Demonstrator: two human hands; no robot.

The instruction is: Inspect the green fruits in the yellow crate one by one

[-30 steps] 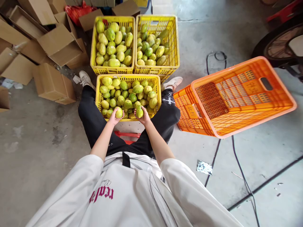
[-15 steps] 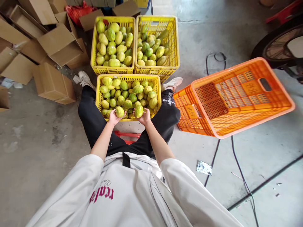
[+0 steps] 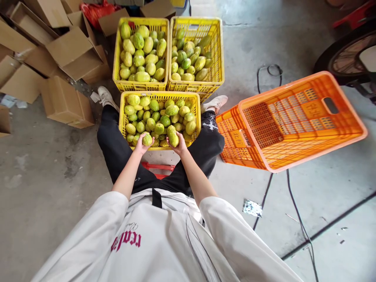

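My left hand [image 3: 141,147] is closed around a yellow-green papaya [image 3: 147,139], its fingers cupped beneath and beside the fruit. In my right hand [image 3: 181,147] is another, longer papaya [image 3: 173,140], gripped from its right side. Both fruits are held over the near edge of a yellow crate [image 3: 161,93] that stands between my legs. Loose papayas [image 3: 165,120], some greener and some yellower, fill this crate.
Behind it stand two more yellow crates, left [image 3: 116,74] and right [image 3: 221,51], both holding papayas. An orange crate [image 3: 314,109] lies tilted at my right. Cardboard boxes [image 3: 66,102] crowd the left. Black cables [image 3: 296,211] and a wheel [image 3: 337,58] are on the right.
The papaya in my left hand has turned and shows a greener side. The one in my right hand has rotated a little and now shows more of its length. The crates stay put.
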